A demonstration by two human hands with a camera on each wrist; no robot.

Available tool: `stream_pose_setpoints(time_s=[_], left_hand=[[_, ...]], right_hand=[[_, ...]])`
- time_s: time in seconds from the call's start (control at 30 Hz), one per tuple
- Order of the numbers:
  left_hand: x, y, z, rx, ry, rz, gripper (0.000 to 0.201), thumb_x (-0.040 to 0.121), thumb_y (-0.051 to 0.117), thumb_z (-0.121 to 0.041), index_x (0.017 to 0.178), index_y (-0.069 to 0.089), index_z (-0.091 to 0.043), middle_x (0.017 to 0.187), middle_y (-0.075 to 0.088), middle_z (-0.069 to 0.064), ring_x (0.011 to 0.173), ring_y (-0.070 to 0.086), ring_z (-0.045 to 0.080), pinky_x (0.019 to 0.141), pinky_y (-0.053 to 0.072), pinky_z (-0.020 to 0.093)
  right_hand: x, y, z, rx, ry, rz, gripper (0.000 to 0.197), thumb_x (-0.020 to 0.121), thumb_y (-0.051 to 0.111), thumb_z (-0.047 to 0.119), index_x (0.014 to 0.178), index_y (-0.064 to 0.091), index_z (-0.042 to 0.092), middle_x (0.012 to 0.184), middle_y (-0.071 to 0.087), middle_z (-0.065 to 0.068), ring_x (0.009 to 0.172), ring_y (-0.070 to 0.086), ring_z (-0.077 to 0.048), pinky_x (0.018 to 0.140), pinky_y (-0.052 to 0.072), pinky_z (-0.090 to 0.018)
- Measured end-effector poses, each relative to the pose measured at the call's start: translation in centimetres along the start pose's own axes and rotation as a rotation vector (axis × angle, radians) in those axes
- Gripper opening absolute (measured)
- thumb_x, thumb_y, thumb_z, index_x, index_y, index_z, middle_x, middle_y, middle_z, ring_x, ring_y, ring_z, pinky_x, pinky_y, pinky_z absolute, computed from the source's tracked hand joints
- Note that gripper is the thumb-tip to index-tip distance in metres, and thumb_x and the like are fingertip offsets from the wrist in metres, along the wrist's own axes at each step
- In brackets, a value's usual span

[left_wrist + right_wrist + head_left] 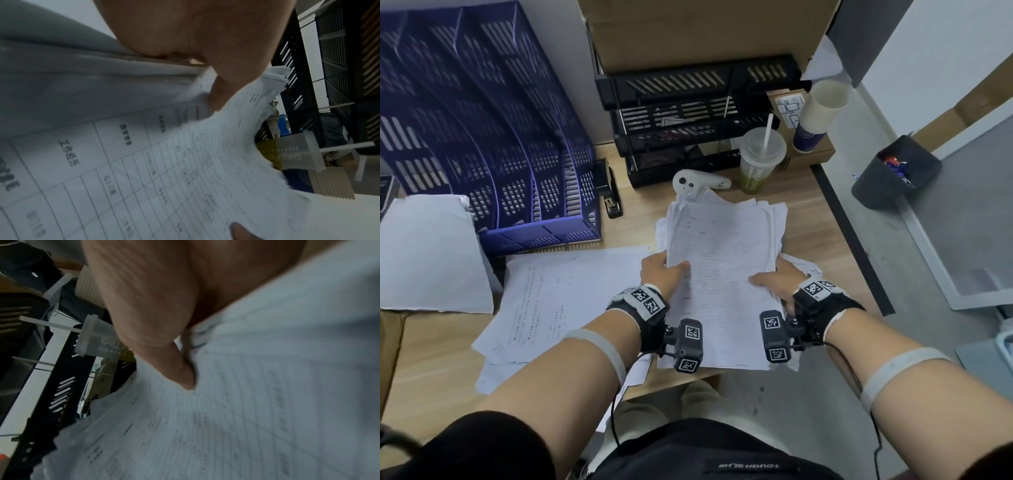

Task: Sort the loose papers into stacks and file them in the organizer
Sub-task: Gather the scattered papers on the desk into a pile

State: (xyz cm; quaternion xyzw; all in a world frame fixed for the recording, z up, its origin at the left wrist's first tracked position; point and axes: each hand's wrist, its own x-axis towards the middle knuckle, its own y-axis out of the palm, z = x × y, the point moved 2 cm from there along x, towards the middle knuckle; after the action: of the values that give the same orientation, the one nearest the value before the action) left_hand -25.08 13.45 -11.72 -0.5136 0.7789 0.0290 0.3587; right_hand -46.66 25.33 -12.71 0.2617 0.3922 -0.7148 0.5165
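A thick stack of printed papers (722,260) is lifted over the desk's middle, held from both sides. My left hand (662,272) grips its left edge with the thumb on top, and the left wrist view shows that thumb (222,91) pressing on the printed forms (164,162). My right hand (777,282) grips the right edge, thumb (180,369) on the top sheet (246,402). More loose sheets (565,294) lie flat on the desk at the left. The blue upright organizer (493,137) stands at the back left, and black stacked letter trays (688,120) behind the papers.
A black stapler (609,192) lies beside the blue organizer. A white handheld device (698,180), a lidded drink cup with straw (762,159) and stacked paper cups (818,113) sit behind the papers. A white sheet pile (428,253) lies far left. A dark bin (897,171) stands on the floor to the right.
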Motion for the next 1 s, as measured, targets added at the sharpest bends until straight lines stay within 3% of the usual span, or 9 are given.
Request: stream_pose_setpoints(time_s=[0.1,0.17,0.23,0.33,0.47,0.6,0.7,0.9,1.0], left_hand=[[0.4,-0.9,0.0,-0.094,-0.036,0.075,0.034,0.071,0.07,-0.016,0.104,0.068,-0.011,0.104,0.073,0.01,0.096,0.068,0.031,0.085,0.056,0.042],[0.9,-1.5,0.1,-0.157,-0.052,0.111,0.051,0.062,0.078,-0.021,0.111,0.064,-0.015,0.107,0.073,0.006,0.103,0.067,0.031,0.092,0.053,0.046],[1.3,-2.0,0.4,-0.26,-0.08,0.098,0.087,0.045,0.089,-0.033,0.122,0.052,-0.017,0.111,0.07,0.004,0.107,0.065,0.03,0.095,0.05,0.047],[1.0,-2.9,-0.9,-0.399,0.003,0.089,0.108,0.05,0.095,-0.041,0.137,0.033,-0.026,0.12,0.066,0.002,0.11,0.064,0.023,0.098,0.049,0.044],[-1.0,-4.4,-6.3,-0.502,0.292,0.156,0.078,0.069,0.089,-0.019,0.136,0.05,-0.008,0.124,0.069,0.006,0.114,0.067,0.023,0.099,0.053,0.039],[-3.0,-5.5,-9.7,-0.6,0.387,0.257,0.053,0.075,0.082,-0.017,0.122,0.064,-0.003,0.121,0.07,0.015,0.115,0.065,0.033,0.103,0.048,0.051],[-3.6,-4.8,-8.8,-0.498,0.404,0.338,0.048,0.077,0.08,-0.011,0.122,0.064,-0.009,0.124,0.067,0.017,0.119,0.061,0.038,0.103,0.046,0.056],[-4.3,-3.2,-8.3,-0.343,0.463,0.321,0.044,0.078,0.082,-0.019,0.119,0.067,-0.015,0.119,0.07,0.012,0.114,0.065,0.033,0.1,0.049,0.057],[-4.2,-3.1,-8.7,-0.412,0.451,0.26,0.032,0.082,0.077,-0.02,0.113,0.071,-0.014,0.118,0.071,0.013,0.114,0.065,0.034,0.101,0.049,0.056]], right_hand=[[-0.3,-0.2,0.1,0.093,-0.007,0.055,0.06,0.06,0.082,0.03,0.115,0.065,0.016,0.109,0.074,-0.011,0.101,0.07,-0.037,0.088,0.055,-0.055],[-1.4,-0.6,1.0,0.195,-0.045,0.037,0.063,0.053,0.087,0.028,0.111,0.066,0.014,0.107,0.075,-0.012,0.101,0.07,-0.036,0.095,0.052,-0.055],[-3.4,-0.5,2.4,0.307,-0.077,0.037,0.058,0.06,0.088,0.018,0.113,0.065,0.008,0.106,0.074,-0.016,0.099,0.071,-0.038,0.094,0.053,-0.056],[-5.4,-0.4,4.3,0.395,-0.191,-0.012,0.04,0.072,0.082,0.004,0.11,0.066,0.003,0.105,0.073,-0.021,0.097,0.071,-0.039,0.092,0.054,-0.056],[-7.8,-1.2,7.2,0.423,-0.368,-0.217,0.043,0.06,0.088,0.024,0.098,0.072,0.011,0.098,0.077,-0.009,0.092,0.073,-0.03,0.088,0.057,-0.048],[-9.8,-2.1,7.8,0.406,-0.474,-0.356,0.024,0.073,0.083,0.023,0.093,0.072,0.016,0.096,0.076,0.001,0.089,0.072,-0.016,0.08,0.056,-0.03],[-9.1,-1.7,5.5,0.284,-0.416,-0.337,0.031,0.079,0.079,0.024,0.105,0.066,0.015,0.098,0.07,0.004,0.086,0.066,-0.007,0.073,0.049,-0.019],[-7.5,-0.6,2.4,0.175,-0.288,-0.335,0.05,0.076,0.079,0.028,0.12,0.058,0.016,0.118,0.066,-0.004,0.109,0.062,-0.025,0.097,0.05,-0.038],[-7.8,-1.5,3.4,0.034,-0.315,-0.357,0.042,0.082,0.073,0.027,0.119,0.062,0.009,0.117,0.068,-0.011,0.107,0.064,-0.029,0.088,0.05,-0.033]])
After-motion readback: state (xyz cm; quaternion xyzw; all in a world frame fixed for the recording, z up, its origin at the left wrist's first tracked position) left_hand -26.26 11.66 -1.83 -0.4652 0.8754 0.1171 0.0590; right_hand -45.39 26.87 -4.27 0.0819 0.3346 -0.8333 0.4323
